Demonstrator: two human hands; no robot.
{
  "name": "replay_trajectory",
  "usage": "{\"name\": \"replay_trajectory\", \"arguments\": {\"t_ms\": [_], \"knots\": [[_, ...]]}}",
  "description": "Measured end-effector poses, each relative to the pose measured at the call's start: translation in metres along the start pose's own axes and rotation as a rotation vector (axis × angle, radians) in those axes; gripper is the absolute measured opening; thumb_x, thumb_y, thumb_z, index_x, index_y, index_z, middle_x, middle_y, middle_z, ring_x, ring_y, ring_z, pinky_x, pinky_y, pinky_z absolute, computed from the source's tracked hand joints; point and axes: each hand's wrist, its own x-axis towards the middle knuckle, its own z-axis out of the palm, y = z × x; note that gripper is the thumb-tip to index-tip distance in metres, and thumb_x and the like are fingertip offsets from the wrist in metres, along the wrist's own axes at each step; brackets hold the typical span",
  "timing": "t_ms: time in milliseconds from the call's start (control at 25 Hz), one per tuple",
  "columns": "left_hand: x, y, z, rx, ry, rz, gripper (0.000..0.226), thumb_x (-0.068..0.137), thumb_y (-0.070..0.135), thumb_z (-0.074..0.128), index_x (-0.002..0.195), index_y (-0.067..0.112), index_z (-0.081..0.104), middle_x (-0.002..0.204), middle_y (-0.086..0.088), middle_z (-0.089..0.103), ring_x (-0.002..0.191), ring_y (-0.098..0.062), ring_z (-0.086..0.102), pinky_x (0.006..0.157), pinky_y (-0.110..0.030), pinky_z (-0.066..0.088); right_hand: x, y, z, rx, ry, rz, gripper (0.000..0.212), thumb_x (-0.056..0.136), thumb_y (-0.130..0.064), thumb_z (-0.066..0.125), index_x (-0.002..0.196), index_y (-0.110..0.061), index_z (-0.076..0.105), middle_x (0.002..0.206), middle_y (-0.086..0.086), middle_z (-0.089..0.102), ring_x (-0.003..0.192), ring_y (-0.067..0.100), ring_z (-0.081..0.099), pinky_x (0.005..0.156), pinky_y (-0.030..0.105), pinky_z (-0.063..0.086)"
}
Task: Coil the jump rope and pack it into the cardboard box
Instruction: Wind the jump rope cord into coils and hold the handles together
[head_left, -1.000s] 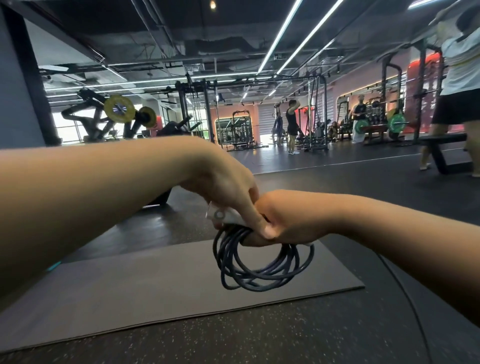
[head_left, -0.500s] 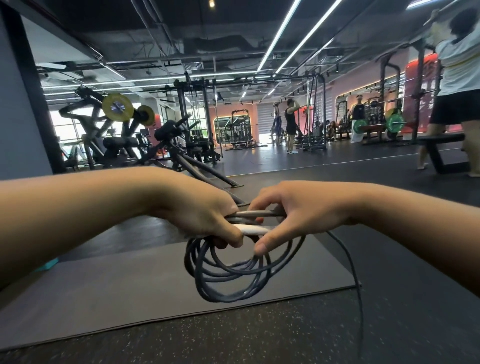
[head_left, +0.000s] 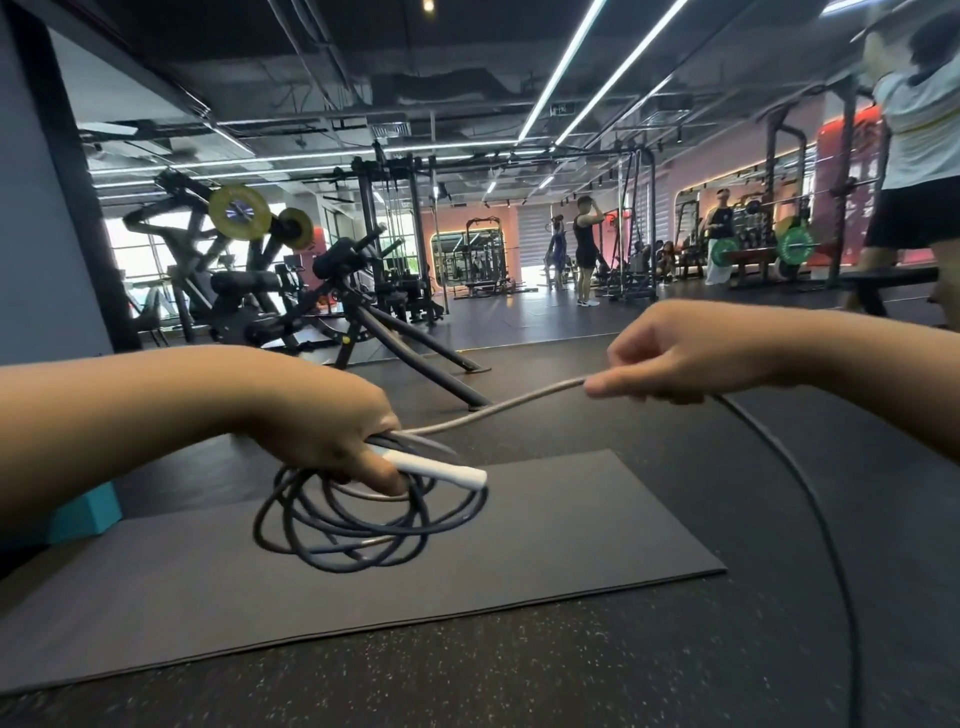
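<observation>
My left hand (head_left: 332, 431) grips a bundle of dark jump rope coils (head_left: 358, 525) that hang below it, together with the rope's white handle (head_left: 441, 470), which sticks out to the right. A straight stretch of the rope (head_left: 498, 408) runs up and right to my right hand (head_left: 675, 356), which pinches it. Past my right hand the loose rope (head_left: 810, 499) trails down to the lower right and out of view. No cardboard box is in view.
A dark exercise mat (head_left: 571, 519) lies on the speckled gym floor under the coils. A teal block (head_left: 85, 517) sits at the mat's left. A weight machine (head_left: 322, 291) stands behind. A person (head_left: 919, 156) stands at the far right by a bench; others exercise farther back.
My hands have drawn apart: the right hand has slid right and up along the rope, stretching a straight length. The left hand keeps the coils and handle, now lower and to the left.
</observation>
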Motion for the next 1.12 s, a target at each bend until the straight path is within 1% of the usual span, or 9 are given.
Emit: {"name": "replay_trajectory", "arguments": {"t_ms": [160, 280, 360, 560, 680, 760, 840, 960, 1120], "knots": [[-0.012, -0.035, 0.018, -0.388, 0.133, 0.001, 0.048, 0.084, 0.066, 0.058, 0.078, 0.019, 0.067, 0.067, 0.007, 0.063, 0.058, -0.012, 0.052, 0.063, -0.033, 0.045, -0.013, 0.03, -0.022, 0.209, 0.228, 0.096, 0.053, 0.082, -0.058, 0.071, 0.065, -0.011, 0.053, 0.054, 0.004, 0.045, 0.044, 0.021, 0.041, 0.042, 0.028, 0.037], [-0.012, -0.026, 0.031, -0.934, 0.374, 0.049, 0.049, 0.09, 0.055, 0.062, 0.063, 0.014, 0.058, 0.064, -0.003, 0.061, 0.068, -0.033, 0.062, 0.091, -0.051, 0.053, -0.008, 0.039, -0.01, 0.354, 0.353, 0.123, 0.048, 0.089, -0.058, 0.063, 0.07, -0.014, 0.055, 0.055, 0.001, 0.042, 0.044, 0.018, 0.034, 0.042, 0.025, 0.028], [-0.006, 0.001, 0.037, -1.425, 0.504, 0.12, 0.044, 0.085, 0.046, 0.068, 0.068, 0.011, 0.047, 0.058, -0.004, 0.042, 0.063, -0.03, 0.06, 0.098, -0.058, 0.053, 0.0, 0.039, 0.012, 0.601, 0.367, 0.124, 0.042, 0.099, -0.05, 0.053, 0.082, -0.013, 0.061, 0.059, 0.0, 0.037, 0.046, 0.015, 0.028, 0.045, 0.025, 0.021], [0.029, 0.066, 0.017, -2.148, 0.695, 0.234, 0.035, 0.099, 0.032, 0.056, 0.069, 0.018, 0.044, 0.055, 0.004, 0.043, 0.06, -0.021, 0.068, 0.069, -0.035, 0.063, 0.026, 0.015, 0.078, 1.163, 0.277, 0.093, 0.029, 0.102, -0.008, 0.044, 0.109, -0.018, 0.069, 0.067, 0.001, 0.048, 0.052, 0.014, 0.03, 0.05, 0.029, 0.021], [0.05, 0.092, -0.004, -2.335, 0.786, 0.189, 0.04, 0.102, 0.033, 0.051, 0.065, 0.017, 0.045, 0.059, -0.006, 0.06, 0.064, -0.025, 0.067, 0.066, -0.038, 0.057, 0.031, -0.012, 0.102, 1.401, 0.225, -0.103, 0.045, 0.076, 0.005, 0.056, 0.115, -0.018, 0.065, 0.084, 0.005, 0.056, 0.056, 0.012, 0.038, 0.054, 0.029, 0.024], [0.059, 0.104, -0.013, -2.456, 0.827, 0.096, 0.036, 0.101, 0.037, 0.053, 0.073, 0.015, 0.049, 0.064, -0.009, 0.065, 0.061, -0.026, 0.065, 0.062, -0.035, 0.054, 0.033, -0.031, 0.107, 1.474, 0.201, -0.257, 0.054, 0.075, -0.012, 0.077, 0.126, -0.021, 0.064, 0.092, -0.002, 0.062, 0.061, 0.01, 0.043, 0.056, 0.027, 0.027], [0.064, 0.113, -0.018, -2.531, 0.842, 0.014, 0.031, 0.098, 0.042, 0.056, 0.09, 0.013, 0.055, 0.074, -0.009, 0.067, 0.062, -0.024, 0.066, 0.057, -0.031, 0.057, 0.037, -0.048, 0.109, 1.461, 0.304, -0.283, 0.065, 0.073, -0.04, 0.087, 0.132, -0.025, 0.062, 0.101, -0.008, 0.072, 0.072, 0.01, 0.061, 0.061, 0.024, 0.042], [0.057, 0.122, -0.024, -2.621, 0.776, 0.095, 0.04, 0.1, 0.051, 0.049, 0.086, 0.013, 0.055, 0.06, -0.002, 0.064, 0.051, -0.015, 0.062, 0.05, -0.021, 0.055, 0.04, -0.069, 0.109, 1.416, 0.547, -0.246, 0.056, 0.065, -0.045, 0.078, 0.116, -0.025, 0.067, 0.108, -0.004, 0.081, 0.102, 0.008, 0.075, 0.079, 0.02, 0.057], [0.048, 0.129, -0.022, -2.635, 0.707, 0.139, 0.053, 0.101, 0.058, 0.039, 0.076, 0.014, 0.057, 0.051, -0.004, 0.064, 0.061, -0.019, 0.062, 0.075, -0.034, 0.055, 0.043, -0.075, 0.111, 1.371, 0.736, -0.203, 0.04, 0.068, -0.037, 0.08, 0.102, -0.019, 0.072, 0.09, -0.003, 0.082, 0.089, 0.006, 0.077, 0.075, 0.018, 0.056]]}}
